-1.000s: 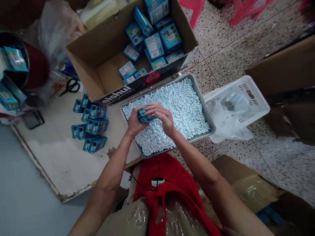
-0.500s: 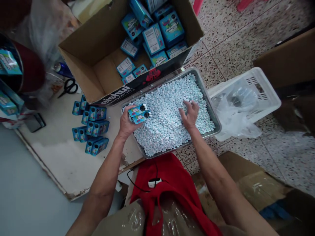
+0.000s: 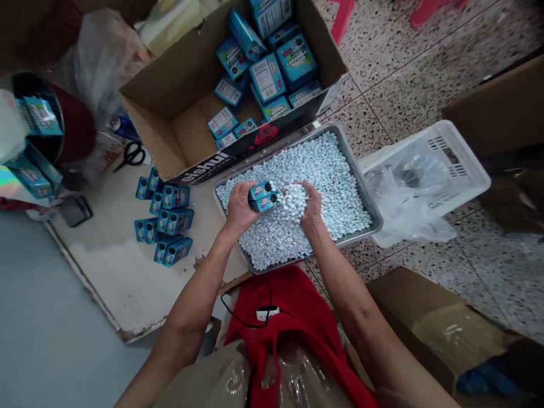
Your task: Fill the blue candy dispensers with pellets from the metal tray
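Note:
A metal tray (image 3: 369, 211) on the floor is heaped with small pale blue candies (image 3: 331, 181). My left hand (image 3: 239, 208) grips two small blue candy boxes (image 3: 263, 196) over the tray, their round openings facing right. My right hand (image 3: 309, 205) is cupped around a heap of candies, pressed up against the boxes' openings. To the left, a cluster of small blue boxes (image 3: 166, 223) lies on a white board (image 3: 114, 272).
A cardboard carton (image 3: 178, 107) behind the tray holds larger blue boxes (image 3: 267, 76). A white plastic basket (image 3: 450, 164) with a clear bag stands to the right. Scissors (image 3: 131, 154) and a dark red tub (image 3: 72, 127) sit at left. Cardboard boxes (image 3: 429, 317) lie at lower right.
My right hand left the boxes, reached into the candies at the tray's right, then came back with a scooped handful to the boxes in my left hand.

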`<state>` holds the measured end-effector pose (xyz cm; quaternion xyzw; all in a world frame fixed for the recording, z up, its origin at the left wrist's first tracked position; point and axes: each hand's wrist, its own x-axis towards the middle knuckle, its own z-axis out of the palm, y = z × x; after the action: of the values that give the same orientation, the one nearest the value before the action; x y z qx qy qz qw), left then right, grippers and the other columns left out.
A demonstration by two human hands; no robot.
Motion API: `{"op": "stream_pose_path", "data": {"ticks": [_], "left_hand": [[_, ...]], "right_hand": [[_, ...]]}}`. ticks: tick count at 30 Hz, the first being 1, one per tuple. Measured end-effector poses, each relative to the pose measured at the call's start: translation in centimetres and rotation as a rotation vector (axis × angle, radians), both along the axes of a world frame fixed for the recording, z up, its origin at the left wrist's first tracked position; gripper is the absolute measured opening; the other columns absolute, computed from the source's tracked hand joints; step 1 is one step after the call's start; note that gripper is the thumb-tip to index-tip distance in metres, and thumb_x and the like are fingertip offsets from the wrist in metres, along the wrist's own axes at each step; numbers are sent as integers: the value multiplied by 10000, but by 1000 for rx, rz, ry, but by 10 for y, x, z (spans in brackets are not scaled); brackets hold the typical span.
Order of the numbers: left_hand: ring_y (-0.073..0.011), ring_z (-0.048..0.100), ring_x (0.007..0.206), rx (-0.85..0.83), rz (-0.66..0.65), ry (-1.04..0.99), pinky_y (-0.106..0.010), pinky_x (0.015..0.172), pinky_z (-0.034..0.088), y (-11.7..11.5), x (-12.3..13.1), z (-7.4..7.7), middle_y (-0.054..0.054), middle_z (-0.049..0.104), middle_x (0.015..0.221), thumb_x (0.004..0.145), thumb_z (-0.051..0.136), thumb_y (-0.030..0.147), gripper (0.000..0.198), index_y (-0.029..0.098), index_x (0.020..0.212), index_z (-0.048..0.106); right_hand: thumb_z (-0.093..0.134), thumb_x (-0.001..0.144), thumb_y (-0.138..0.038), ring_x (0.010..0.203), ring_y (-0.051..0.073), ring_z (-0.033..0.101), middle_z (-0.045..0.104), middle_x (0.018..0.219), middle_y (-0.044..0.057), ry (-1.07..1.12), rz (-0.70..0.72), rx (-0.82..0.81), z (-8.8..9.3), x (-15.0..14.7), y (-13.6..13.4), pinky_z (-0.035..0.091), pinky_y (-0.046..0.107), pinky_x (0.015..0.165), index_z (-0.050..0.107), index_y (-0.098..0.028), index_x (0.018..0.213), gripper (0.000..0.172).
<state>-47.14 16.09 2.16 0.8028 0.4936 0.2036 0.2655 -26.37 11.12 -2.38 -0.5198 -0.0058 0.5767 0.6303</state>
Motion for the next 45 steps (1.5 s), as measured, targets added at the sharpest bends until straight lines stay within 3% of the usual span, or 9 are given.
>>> {"op": "stream_pose_path", "data": {"ticks": [4, 11, 16, 22, 28, 33, 39, 42, 45], "left_hand": [[-324, 640, 1113, -3, -48, 100, -458, 988, 537, 2, 6, 13, -96, 675, 1187, 713, 850, 183, 533, 234, 1203, 645], [-288, 673, 1103, -60, -114, -116, -418, 976, 552, 1, 11, 25, -64, 706, 1187, 713, 829, 177, 544, 250, 1225, 661], [-272, 729, 1056, -195, -35, -338, -401, 923, 583, -3, 10, 12, -40, 744, 1193, 632, 944, 267, 675, 271, 1239, 647], [-288, 725, 1138, -202, -10, -316, -431, 1009, 575, -2, 4, 11, -48, 757, 1245, 639, 927, 220, 653, 259, 1240, 673], [-306, 721, 1167, -109, -34, -265, -477, 1056, 562, 4, 4, 14, -54, 773, 1220, 672, 873, 171, 580, 256, 1216, 691], [-300, 748, 1147, -197, 36, -370, -488, 1037, 601, 7, 0, 7, -56, 758, 1254, 671, 944, 307, 652, 286, 1255, 655], [-294, 761, 1155, -321, 31, -519, -474, 1041, 606, 9, -22, -9, -98, 740, 1322, 597, 1000, 604, 872, 268, 1293, 598], [-299, 751, 1186, -340, 60, -540, -469, 1047, 604, 6, -32, -20, -108, 727, 1339, 589, 992, 653, 910, 262, 1300, 580], [-283, 757, 1150, -328, 67, -553, -449, 1008, 616, 2, -39, -29, -95, 729, 1326, 599, 993, 641, 900, 267, 1303, 576]], "right_hand": [[676, 791, -468, 937, 236, 749, 762, 800, 10, 59, -68, 155, 49, -20, 8, 605, 433, 973, 708, -253, 761, 220], [480, 943, -435, 931, 218, 668, 696, 865, 41, -461, -62, 365, 110, -35, 9, 516, 434, 1024, 578, -257, 689, 324], [413, 989, -431, 958, 232, 659, 662, 897, 55, -562, 29, 422, 119, -33, 12, 507, 456, 1019, 580, -259, 747, 341], [493, 1017, -360, 920, 211, 666, 661, 843, 30, -446, 89, 611, 118, -31, 14, 504, 425, 1000, 680, -262, 783, 315], [446, 1064, -448, 1017, 223, 682, 722, 951, 29, -559, 186, 610, 116, -40, 9, 506, 440, 1049, 755, -293, 844, 410], [414, 1072, -536, 1391, 254, 585, 662, 1413, 20, -787, 348, 529, 100, -23, -12, 441, 491, 1232, 787, -357, 1149, 421], [518, 961, -740, 1419, 343, 518, 593, 1434, 155, -1184, 348, -70, 18, 24, -51, 384, 627, 1245, 642, -256, 1376, 650], [587, 860, -851, 1483, 417, 429, 516, 1513, 224, -1295, 414, -231, -14, 11, -44, 314, 705, 1245, 557, -220, 1486, 890], [745, 735, -845, 1457, 454, 425, 523, 1478, 236, -1352, 352, -352, -23, -15, -22, 318, 737, 1213, 577, -222, 1471, 979]]}}
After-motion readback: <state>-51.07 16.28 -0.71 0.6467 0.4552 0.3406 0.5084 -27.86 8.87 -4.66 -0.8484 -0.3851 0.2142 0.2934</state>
